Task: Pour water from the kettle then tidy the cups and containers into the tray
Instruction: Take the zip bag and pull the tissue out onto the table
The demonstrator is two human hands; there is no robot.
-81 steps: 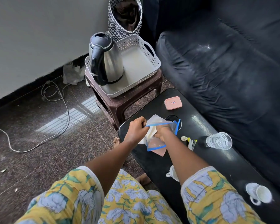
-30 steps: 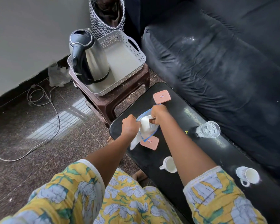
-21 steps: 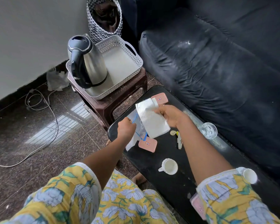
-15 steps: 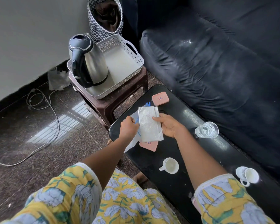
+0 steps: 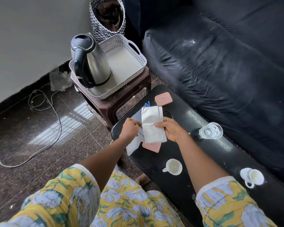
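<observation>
The kettle [image 5: 92,63] stands in the tray [image 5: 138,62] on the stool [image 5: 121,99], beyond the far end of the bench [image 5: 220,154]. The left hand [image 5: 130,129] pinches a bag [image 5: 132,147]. The right hand [image 5: 172,131] grips a pouch [image 5: 152,126], now pulled out of it, covering part of a box [image 5: 152,146]. A glass [image 5: 211,131] and a cup [image 5: 252,176] stand along the right edge.

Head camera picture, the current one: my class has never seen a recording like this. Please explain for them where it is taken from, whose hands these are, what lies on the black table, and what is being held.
No machine here: a person wears one camera on the head, looking forward and down at their own arms. The left hand grips a clear plastic bag; the right hand pinches a silvery packet. On the black table lie the far pink container, the near pink container partly hidden by the packet, the middle cup, the right-end cup and a glass. Beside it, a stool carries a white tray holding the kettle.
</observation>
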